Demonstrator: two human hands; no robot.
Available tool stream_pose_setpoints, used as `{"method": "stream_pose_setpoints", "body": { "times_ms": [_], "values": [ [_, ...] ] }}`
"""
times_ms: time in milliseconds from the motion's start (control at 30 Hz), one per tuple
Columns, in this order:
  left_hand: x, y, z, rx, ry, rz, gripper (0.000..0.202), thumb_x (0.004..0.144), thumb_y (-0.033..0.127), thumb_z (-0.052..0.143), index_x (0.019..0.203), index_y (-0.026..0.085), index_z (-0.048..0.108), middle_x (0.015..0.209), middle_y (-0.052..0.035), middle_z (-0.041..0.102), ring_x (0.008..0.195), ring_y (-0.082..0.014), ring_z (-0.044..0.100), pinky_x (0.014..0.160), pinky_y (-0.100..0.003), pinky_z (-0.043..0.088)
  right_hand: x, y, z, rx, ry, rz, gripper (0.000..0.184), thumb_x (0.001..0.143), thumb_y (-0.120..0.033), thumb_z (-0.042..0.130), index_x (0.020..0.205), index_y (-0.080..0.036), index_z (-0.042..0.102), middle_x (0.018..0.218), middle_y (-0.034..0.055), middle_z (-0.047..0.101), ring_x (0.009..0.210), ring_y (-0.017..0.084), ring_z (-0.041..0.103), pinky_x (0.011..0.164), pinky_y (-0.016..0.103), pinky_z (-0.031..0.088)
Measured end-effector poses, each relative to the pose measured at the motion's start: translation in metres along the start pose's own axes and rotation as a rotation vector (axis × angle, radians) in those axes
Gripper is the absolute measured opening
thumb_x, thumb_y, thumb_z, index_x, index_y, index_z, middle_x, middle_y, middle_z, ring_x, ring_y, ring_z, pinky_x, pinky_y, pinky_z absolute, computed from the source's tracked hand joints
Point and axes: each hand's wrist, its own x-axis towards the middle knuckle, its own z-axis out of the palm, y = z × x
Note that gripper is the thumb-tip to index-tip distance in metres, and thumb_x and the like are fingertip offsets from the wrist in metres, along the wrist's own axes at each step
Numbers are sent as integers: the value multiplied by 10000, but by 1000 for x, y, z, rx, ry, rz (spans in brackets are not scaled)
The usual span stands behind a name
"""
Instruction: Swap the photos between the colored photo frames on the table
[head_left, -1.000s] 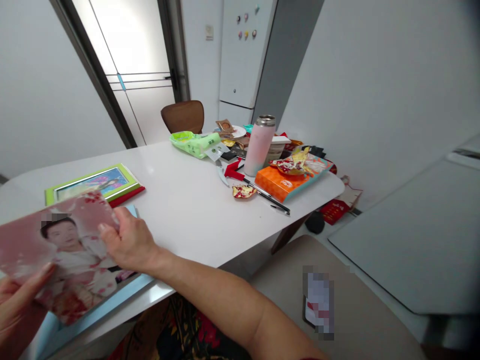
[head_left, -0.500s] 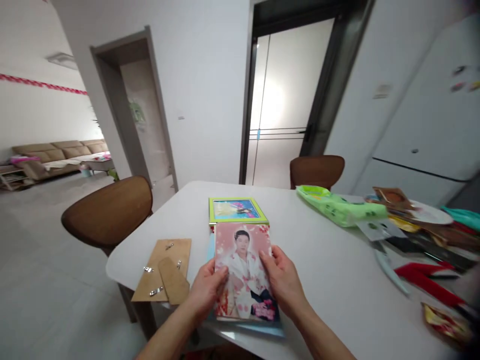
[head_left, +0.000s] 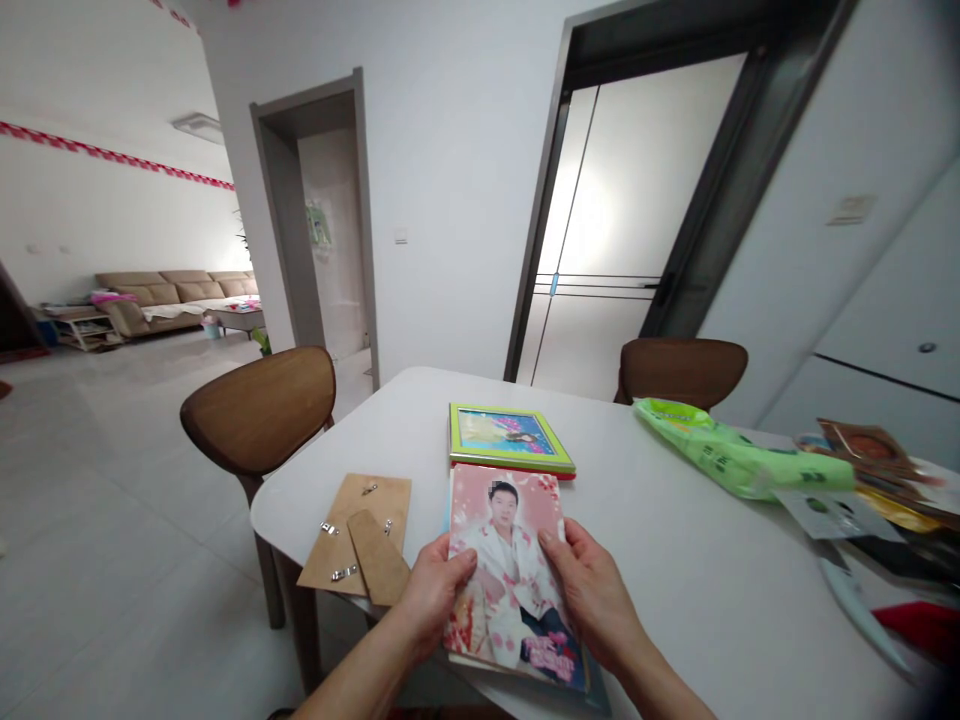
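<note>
Pinching the glossy photo (head_left: 511, 580) by its sides, my left grip (head_left: 430, 595) and right grip (head_left: 594, 588) hold it lengthwise; a second ago it slanted. Beyond them lies a green-bordered frame (head_left: 510, 433); leftward, a brown board (head_left: 343, 522) with metal clips (head_left: 344, 573), on the smooth white tabletop (head_left: 675, 570).

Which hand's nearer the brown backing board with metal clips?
Left. The left hand is just right of the backing board, gripping the photo's left edge; the right hand is farther off, at the photo's right edge.
</note>
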Motion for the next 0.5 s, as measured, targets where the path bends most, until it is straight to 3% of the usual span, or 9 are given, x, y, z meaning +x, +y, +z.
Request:
{"method": "stream_pose_setpoints", "body": {
  "times_ms": [200, 367, 500],
  "values": [
    [0, 2, 3, 8, 6, -30, 253, 538, 297, 701, 673, 132, 565, 541, -14, 604, 492, -157, 561, 541, -256, 420, 1, -1, 0, 84, 24, 1, 306, 696, -354, 543, 964, -220, 479, 876, 33, 661, 707, 200, 628, 567, 294, 487],
    [0, 1, 7, -13, -9, -7, 295, 539, 306, 707, 749, 145, 577, 623, -18, 634, 599, -186, 595, 578, -263, 435, -2, -2, 3, 100, 78, -4, 325, 679, -365, 557, 959, -224, 473, 883, 34, 662, 695, 196, 629, 533, 279, 483],
    [-1, 1, 7, -43, -17, -3, 304, 550, 283, 701, 792, 148, 574, 640, -20, 643, 653, -209, 608, 601, -282, 450, -4, -7, 3, 126, 44, 32, 325, 678, -377, 557, 962, -233, 493, 846, 25, 672, 687, 199, 630, 531, 284, 480]
  ]
}}
